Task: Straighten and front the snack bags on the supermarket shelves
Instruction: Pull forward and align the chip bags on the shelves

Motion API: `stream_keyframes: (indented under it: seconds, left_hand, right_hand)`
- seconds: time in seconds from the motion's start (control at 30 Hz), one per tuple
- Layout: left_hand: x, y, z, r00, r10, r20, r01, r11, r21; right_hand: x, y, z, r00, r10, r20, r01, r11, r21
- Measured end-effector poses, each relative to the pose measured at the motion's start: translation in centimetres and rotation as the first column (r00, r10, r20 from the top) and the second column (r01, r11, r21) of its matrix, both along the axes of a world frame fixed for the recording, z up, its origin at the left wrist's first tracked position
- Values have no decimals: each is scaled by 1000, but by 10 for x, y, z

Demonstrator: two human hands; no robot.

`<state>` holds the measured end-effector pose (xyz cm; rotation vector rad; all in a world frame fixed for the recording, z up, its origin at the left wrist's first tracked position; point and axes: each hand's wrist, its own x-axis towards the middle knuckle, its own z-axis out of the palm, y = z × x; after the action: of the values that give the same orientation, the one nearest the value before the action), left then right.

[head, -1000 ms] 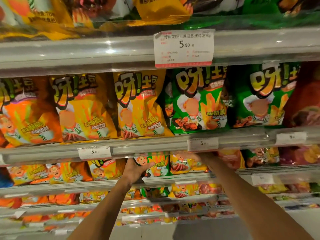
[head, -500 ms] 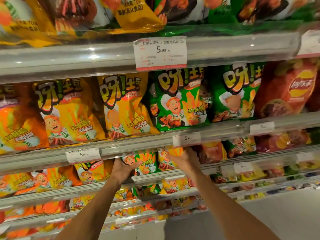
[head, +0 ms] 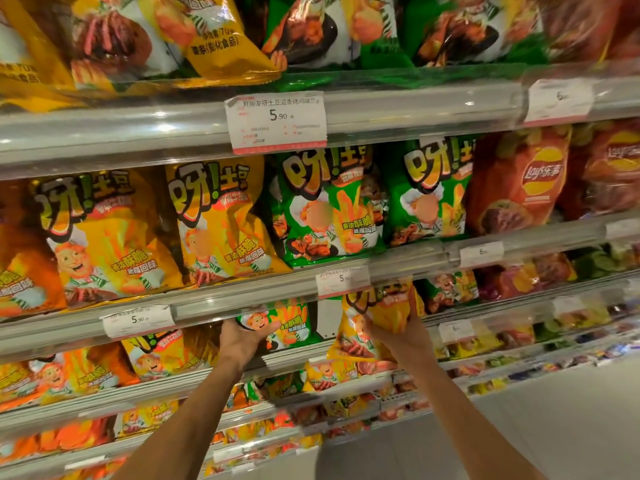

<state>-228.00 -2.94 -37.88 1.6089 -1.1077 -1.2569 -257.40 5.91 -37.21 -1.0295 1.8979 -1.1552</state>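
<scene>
On the shelf below the green and yellow rows, my left hand grips the left edge of a green snack bag, thumb across its front. My right hand holds a yellow snack bag that leans out over the shelf rail, fingers curled round its right side. A narrow gap of white shelf back shows between the two bags. Both bags' tops are hidden behind the rail above.
Yellow bags and green bags stand on the shelf above, red Lay's bags to their right. Price tags hang on clear rails. More bag rows run below; grey floor lies at lower right.
The view has moved closer and swung right. My right hand has pulled the yellow bag forward over the rail, opening a gap beside the green bag. My left hand stays on the green bag.
</scene>
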Motion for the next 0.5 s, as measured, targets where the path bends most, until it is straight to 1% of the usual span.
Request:
stream_keyframes:
  seconds: [0.13,0.23,0.27,0.37,0.5]
  left_hand:
    - [-40,-1,0,999,-14,30,14,1000,-11]
    - [-68,1,2,997,-47,62,50,998,-46]
    - [-76,1,1,996,-47,77,52,997,-61]
    - [-96,1,-2,988,-58,144,70,994,-78]
    - [-107,-4,-10,979,-51,196,60,998,-37]
  right_hand:
    - [-31,36,-14,999,41,24,-41,999,-3]
    - [-50,55,-28,995,90,43,-92,995,40]
    - [-54,59,-32,993,89,73,-92,994,50]
    - [-65,71,-41,994,46,95,-53,996,72]
    - [-76,85,-47,990,-28,137,16,996,86]
